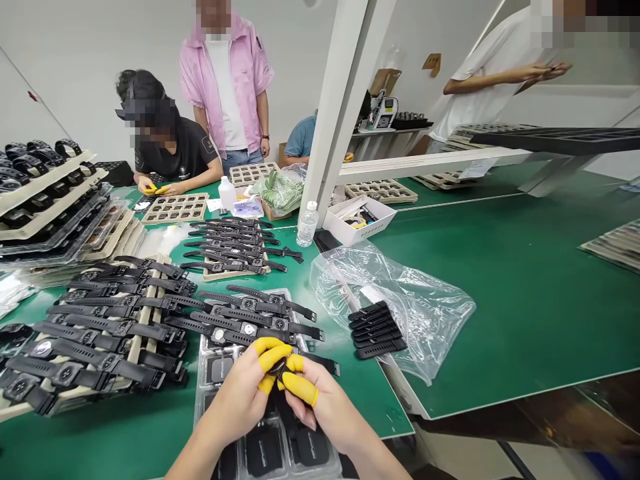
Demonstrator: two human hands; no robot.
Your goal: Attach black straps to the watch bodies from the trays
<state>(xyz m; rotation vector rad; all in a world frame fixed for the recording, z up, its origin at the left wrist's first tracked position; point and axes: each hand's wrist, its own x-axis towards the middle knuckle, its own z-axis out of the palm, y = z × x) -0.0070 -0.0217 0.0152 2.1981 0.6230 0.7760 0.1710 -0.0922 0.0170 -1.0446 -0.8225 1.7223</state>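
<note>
My left hand (245, 383) and my right hand (320, 393) meet over a clear plastic tray (203, 387), both with yellow finger cots on. Pinched between their fingertips is a black smartwatch (281, 367), mostly covered by the fingers. A dark strap seems to hang below it. Under my wrists, the tray's pockets hold square black pieces (263, 450) with small print. Several finished-looking watches with straps (249, 303) lie across the tray's far half.
More strapped watches (107, 327) cover beige trays at left, beside tall tray stacks (45, 213). Black straps (377, 330) lie on a clear bag (425, 313) at right. A bottle (307, 225) and white bin (357, 220) stand near a white post (333, 113). Other people work behind.
</note>
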